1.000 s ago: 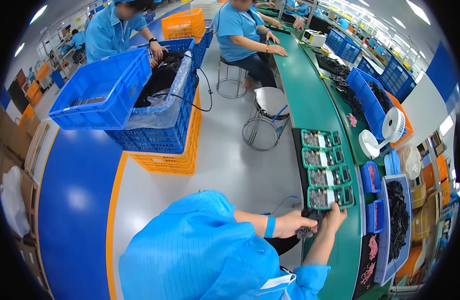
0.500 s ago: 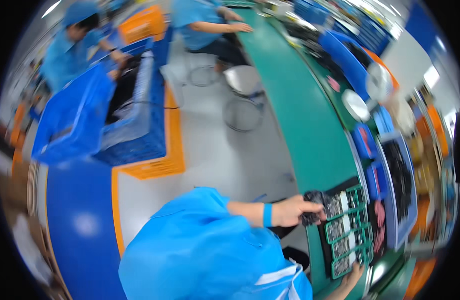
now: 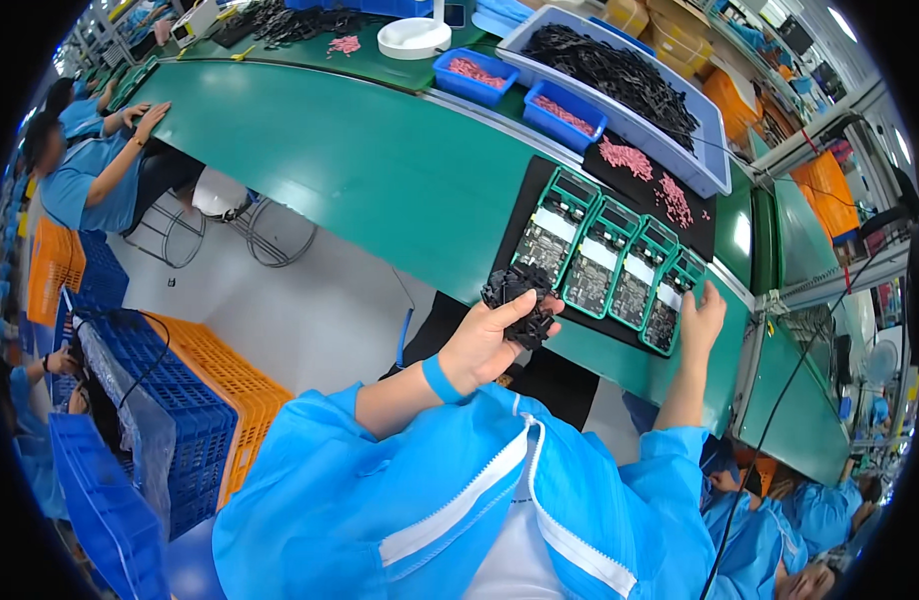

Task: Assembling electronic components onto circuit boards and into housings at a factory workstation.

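My left hand (image 3: 495, 345) is closed around a clump of small black parts (image 3: 523, 300), too tangled to tell their exact kind. It is just in front of the leftmost of several circuit boards (image 3: 612, 265) in green frames. These boards stand side by side on a black mat (image 3: 521, 195) on the green workbench (image 3: 360, 190). Beside the rightmost board is my right hand (image 3: 702, 325), thumb and fingers apart and nothing visible between them. Whether its thumb touches the board's edge, I cannot tell.
Past the boards lie loose pink pieces (image 3: 627, 158), two blue bins (image 3: 477, 78) of pink pieces and a large tub (image 3: 715, 165) of black parts. A white round stand (image 3: 415, 38) is farther left. Co-workers sit at the bench; blue and orange crates (image 3: 195, 440) stand left.
The view has swung to the right, bringing the boards and bins nearer the middle. My left hand keeps hold of the black parts; my right hand stays beside the end board.
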Action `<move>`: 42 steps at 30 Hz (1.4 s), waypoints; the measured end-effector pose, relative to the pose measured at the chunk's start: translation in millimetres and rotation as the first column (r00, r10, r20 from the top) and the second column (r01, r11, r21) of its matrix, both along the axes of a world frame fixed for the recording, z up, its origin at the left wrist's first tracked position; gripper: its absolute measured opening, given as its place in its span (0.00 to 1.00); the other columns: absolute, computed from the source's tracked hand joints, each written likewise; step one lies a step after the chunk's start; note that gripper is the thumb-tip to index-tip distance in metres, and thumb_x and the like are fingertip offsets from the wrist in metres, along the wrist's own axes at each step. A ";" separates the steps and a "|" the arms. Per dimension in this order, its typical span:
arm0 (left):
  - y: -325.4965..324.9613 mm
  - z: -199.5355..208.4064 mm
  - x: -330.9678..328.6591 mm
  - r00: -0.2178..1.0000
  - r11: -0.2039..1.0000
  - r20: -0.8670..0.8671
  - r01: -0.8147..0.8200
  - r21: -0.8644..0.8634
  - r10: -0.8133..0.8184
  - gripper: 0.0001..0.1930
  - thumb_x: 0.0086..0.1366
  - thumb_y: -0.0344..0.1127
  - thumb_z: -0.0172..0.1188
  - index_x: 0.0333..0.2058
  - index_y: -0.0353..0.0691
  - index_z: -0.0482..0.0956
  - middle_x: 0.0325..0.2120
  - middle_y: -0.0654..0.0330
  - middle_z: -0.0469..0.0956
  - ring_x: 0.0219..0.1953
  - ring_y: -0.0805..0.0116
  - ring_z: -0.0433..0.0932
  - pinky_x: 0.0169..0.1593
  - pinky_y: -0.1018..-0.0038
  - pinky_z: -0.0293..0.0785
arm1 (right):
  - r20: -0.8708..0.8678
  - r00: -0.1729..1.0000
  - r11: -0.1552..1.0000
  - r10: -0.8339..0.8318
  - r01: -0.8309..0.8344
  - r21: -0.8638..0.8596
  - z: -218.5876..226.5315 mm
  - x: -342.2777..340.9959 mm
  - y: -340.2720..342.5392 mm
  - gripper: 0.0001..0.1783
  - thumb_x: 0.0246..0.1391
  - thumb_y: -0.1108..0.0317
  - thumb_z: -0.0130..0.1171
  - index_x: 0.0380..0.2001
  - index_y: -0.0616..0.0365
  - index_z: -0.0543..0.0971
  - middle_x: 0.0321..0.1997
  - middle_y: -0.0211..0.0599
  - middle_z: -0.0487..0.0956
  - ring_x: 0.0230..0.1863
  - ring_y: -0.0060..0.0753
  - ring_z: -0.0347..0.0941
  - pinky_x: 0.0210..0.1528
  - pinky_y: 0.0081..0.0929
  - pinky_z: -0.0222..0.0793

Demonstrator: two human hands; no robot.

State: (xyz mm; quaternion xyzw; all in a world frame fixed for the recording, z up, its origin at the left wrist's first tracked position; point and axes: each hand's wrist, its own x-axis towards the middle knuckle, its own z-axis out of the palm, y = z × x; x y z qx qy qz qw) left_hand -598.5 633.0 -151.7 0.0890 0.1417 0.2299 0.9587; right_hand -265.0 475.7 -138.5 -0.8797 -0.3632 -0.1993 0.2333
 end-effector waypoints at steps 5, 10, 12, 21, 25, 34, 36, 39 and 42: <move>-12.9 -10.2 20.2 0.998 0.997 -0.023 -0.065 0.029 0.066 0.12 0.65 0.33 0.56 0.45 0.36 0.73 0.43 0.53 0.75 0.49 0.60 0.74 0.47 0.60 0.76 | -0.108 0.872 0.861 0.478 -0.440 0.256 37.5 -141.5 46.8 0.04 0.44 0.76 0.61 0.27 0.60 0.77 0.28 0.38 0.76 0.33 0.38 0.73 0.38 0.29 0.67; -19.4 -21.5 28.2 0.990 0.983 0.037 -0.138 0.125 0.134 0.17 0.67 0.42 0.53 0.47 0.35 0.72 0.44 0.56 0.75 0.47 0.67 0.74 0.52 0.69 0.71 | -0.155 0.782 0.797 0.604 -0.586 0.149 23.0 -210.2 73.7 0.12 0.38 0.75 0.65 0.31 0.56 0.78 0.25 0.29 0.77 0.30 0.32 0.71 0.36 0.28 0.61; -21.1 -26.0 30.7 0.990 0.973 0.025 -0.141 0.180 0.139 0.24 0.68 0.51 0.47 0.50 0.34 0.70 0.45 0.56 0.74 0.50 0.66 0.71 0.56 0.67 0.68 | -0.193 0.784 0.807 0.590 -0.571 0.150 10.4 -210.8 74.0 0.14 0.38 0.76 0.65 0.33 0.56 0.78 0.25 0.28 0.77 0.29 0.32 0.70 0.37 0.28 0.61; -19.4 -23.4 31.8 0.992 0.988 0.056 -0.118 0.100 0.113 0.28 0.70 0.56 0.36 0.52 0.35 0.68 0.50 0.55 0.71 0.54 0.63 0.69 0.60 0.65 0.64 | -0.289 0.785 0.834 0.548 -0.489 0.255 2.6 -210.4 75.9 0.12 0.42 0.80 0.61 0.34 0.61 0.79 0.29 0.36 0.78 0.33 0.32 0.72 0.31 0.24 0.70; -15.6 -25.5 30.4 0.984 0.990 0.141 -0.121 0.078 0.109 0.25 0.71 0.53 0.36 0.53 0.38 0.67 0.50 0.56 0.72 0.54 0.64 0.70 0.59 0.64 0.65 | -0.256 0.794 0.832 0.551 -0.500 0.240 6.1 -210.2 80.4 0.12 0.44 0.80 0.60 0.35 0.61 0.79 0.29 0.37 0.77 0.33 0.33 0.72 0.33 0.25 0.70; -3.7 -46.7 12.7 0.981 0.985 0.097 -0.172 0.029 0.168 0.22 0.71 0.49 0.38 0.53 0.39 0.66 0.48 0.55 0.73 0.56 0.59 0.68 0.57 0.54 0.66 | -0.167 0.792 0.809 0.588 -0.574 0.126 16.3 -152.1 106.0 0.12 0.48 0.78 0.55 0.39 0.57 0.76 0.30 0.34 0.75 0.36 0.39 0.70 0.52 0.38 0.57; -2.8 -48.1 1.7 0.980 0.982 0.062 -0.188 0.014 0.187 0.22 0.72 0.49 0.37 0.53 0.39 0.67 0.48 0.54 0.73 0.57 0.57 0.68 0.56 0.55 0.67 | -0.112 0.755 0.761 0.646 -0.648 0.026 4.9 -137.4 116.9 0.12 0.47 0.78 0.56 0.37 0.57 0.77 0.29 0.34 0.76 0.35 0.38 0.70 0.45 0.34 0.60; -2.6 -49.0 -11.1 0.977 0.977 0.024 -0.210 -0.025 0.210 0.22 0.73 0.48 0.35 0.52 0.37 0.65 0.46 0.52 0.73 0.54 0.59 0.70 0.55 0.55 0.69 | -0.083 0.704 0.700 0.705 -0.710 -0.073 -11.1 -136.6 128.1 0.13 0.46 0.78 0.55 0.37 0.56 0.77 0.29 0.33 0.75 0.38 0.37 0.70 0.56 0.44 0.56; -2.5 -59.0 -18.5 0.975 0.974 0.013 -0.219 -0.061 0.221 0.21 0.73 0.47 0.35 0.52 0.37 0.65 0.46 0.50 0.73 0.54 0.57 0.70 0.55 0.56 0.70 | -0.090 0.692 0.683 0.716 -0.721 -0.114 -25.7 -137.5 137.9 0.13 0.46 0.79 0.55 0.37 0.55 0.77 0.29 0.33 0.74 0.38 0.38 0.70 0.59 0.47 0.52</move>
